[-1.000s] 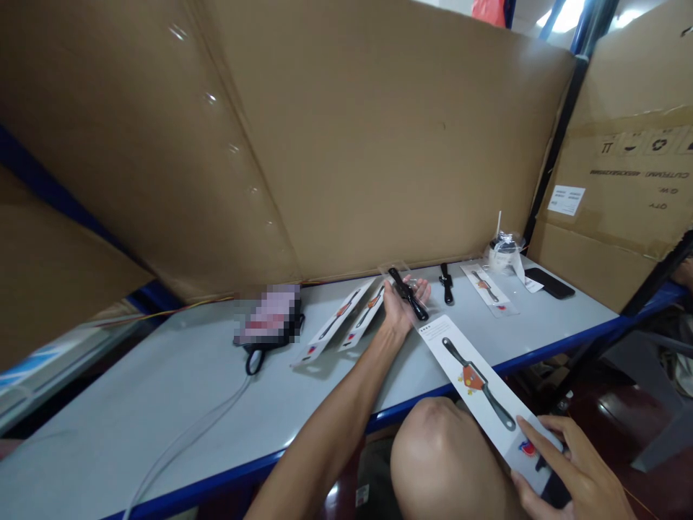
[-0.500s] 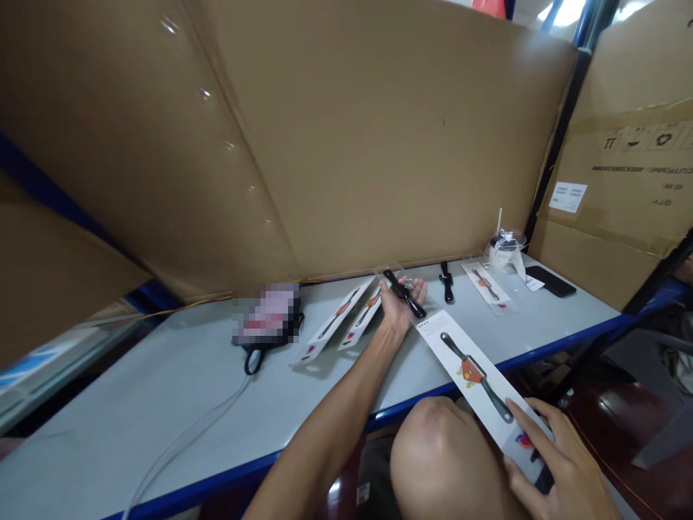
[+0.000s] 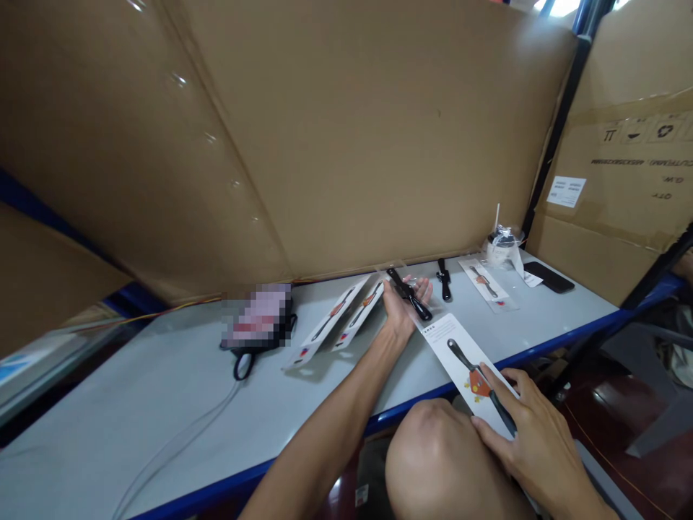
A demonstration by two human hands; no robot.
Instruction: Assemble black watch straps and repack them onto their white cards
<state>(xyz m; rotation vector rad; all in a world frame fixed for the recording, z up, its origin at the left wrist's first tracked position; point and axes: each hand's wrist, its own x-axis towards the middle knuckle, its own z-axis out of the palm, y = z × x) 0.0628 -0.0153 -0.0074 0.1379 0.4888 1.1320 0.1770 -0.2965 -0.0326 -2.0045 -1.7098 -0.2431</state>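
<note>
My left hand [image 3: 401,310], palm up over the table, holds a black spokeshave [image 3: 408,294] with clear plastic film around it. Its fingers reach out beyond the tool. My right hand [image 3: 533,426] grips a long white printed card [image 3: 441,339] with a spokeshave picture, above my knee. The card's upper end meets the plastic by the spokeshave; whether it is inside the film I cannot tell. Two similar printed cards [image 3: 331,318] stand tilted just left of my left hand. Another black spokeshave [image 3: 444,280] lies on the table to the right.
On the grey table [image 3: 178,390] a pouch-like item [image 3: 260,318], partly blurred, lies left with a cable. Farther right are a packed card [image 3: 484,283], a bagged cup [image 3: 501,249] and a black phone [image 3: 552,278]. Cardboard [image 3: 351,144] walls the back.
My right hand has slid up along the printed card and now covers part of its picture. My left hand stays nearly still with the spokeshave. The view has shifted slightly.
</note>
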